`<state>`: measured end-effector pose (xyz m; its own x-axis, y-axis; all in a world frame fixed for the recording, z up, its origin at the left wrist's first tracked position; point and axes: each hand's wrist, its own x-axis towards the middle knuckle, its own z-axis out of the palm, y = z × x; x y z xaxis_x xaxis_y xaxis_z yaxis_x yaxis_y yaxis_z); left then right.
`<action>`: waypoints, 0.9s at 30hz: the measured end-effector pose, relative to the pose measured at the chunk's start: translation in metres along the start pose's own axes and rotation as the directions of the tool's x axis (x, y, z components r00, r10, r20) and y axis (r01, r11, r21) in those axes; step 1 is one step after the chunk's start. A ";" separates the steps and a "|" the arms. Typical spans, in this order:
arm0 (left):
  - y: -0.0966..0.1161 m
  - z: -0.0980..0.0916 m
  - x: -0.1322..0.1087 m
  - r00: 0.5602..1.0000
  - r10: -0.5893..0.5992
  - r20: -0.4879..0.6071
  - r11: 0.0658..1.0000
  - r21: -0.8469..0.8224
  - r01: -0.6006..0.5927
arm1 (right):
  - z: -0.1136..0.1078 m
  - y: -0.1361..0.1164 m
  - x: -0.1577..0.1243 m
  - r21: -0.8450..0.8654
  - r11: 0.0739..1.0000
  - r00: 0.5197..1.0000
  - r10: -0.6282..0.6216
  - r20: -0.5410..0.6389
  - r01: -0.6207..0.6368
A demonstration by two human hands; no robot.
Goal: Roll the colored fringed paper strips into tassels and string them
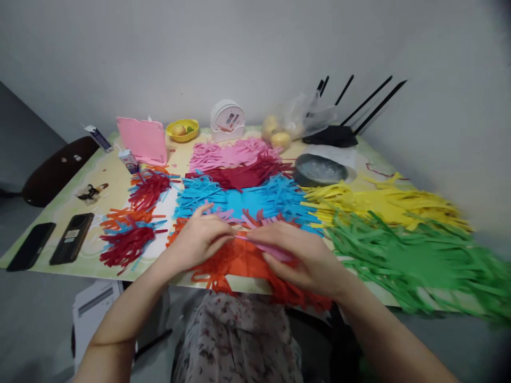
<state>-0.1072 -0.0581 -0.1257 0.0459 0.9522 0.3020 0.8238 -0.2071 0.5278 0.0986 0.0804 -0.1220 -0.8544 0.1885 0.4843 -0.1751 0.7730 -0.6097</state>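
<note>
My left hand and my right hand meet over the near middle of the table. Both have their fingers closed on a pinkish-purple fringed paper tassel, its strips poking out beyond the fingers. Beneath them lies orange fringed paper, cut into strips at its ends. Just behind it are blue fringed paper, dark red fringed paper and pink fringed paper. The exact grip of the fingertips is partly hidden and slightly blurred.
Two mixed-colour tassel bunches lie left, beside two phones. Yellow and green fringed paper cover the right side. Behind stand a pink tablet case, a yellow bowl, a dark bowl and a router.
</note>
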 end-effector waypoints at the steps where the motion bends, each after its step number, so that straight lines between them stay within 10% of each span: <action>1: -0.004 0.002 -0.003 0.998 0.041 -0.051 0.995 0.092 -0.036 | -0.003 0.002 0.002 0.021 0.997 0.997 0.075 0.006 -0.075; 4: -0.012 0.008 -0.010 0.968 0.211 -0.133 0.959 0.221 -0.178 | -0.005 0.009 0.012 0.158 0.947 0.958 0.266 0.107 -0.281; 10: -0.018 0.011 -0.019 0.895 0.384 -0.228 0.895 0.330 -0.300 | 0.022 0.021 0.026 0.591 0.607 0.838 0.274 0.471 -0.531; 14: -0.021 0.017 -0.017 0.880 0.279 -0.386 0.946 0.271 -0.181 | 0.038 0.014 0.026 0.702 0.499 0.854 0.394 0.338 -0.508; 19: -0.010 0.035 -0.003 0.798 -0.055 -0.600 0.981 -0.182 -0.069 | 0.042 0.002 0.033 0.750 0.538 0.898 0.406 0.170 -0.385; 27: -0.005 0.034 0.023 0.808 -0.363 -0.465 0.779 -0.626 -0.011 | 0.048 0.015 0.054 0.569 0.805 0.932 0.318 -0.174 -0.168</action>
<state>-0.0913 -0.0275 -0.1485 -0.5246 0.7397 0.4215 0.2875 -0.3121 0.9055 0.0267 0.0736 -0.1352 -0.7667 0.5267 0.3670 -0.2758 0.2460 -0.9292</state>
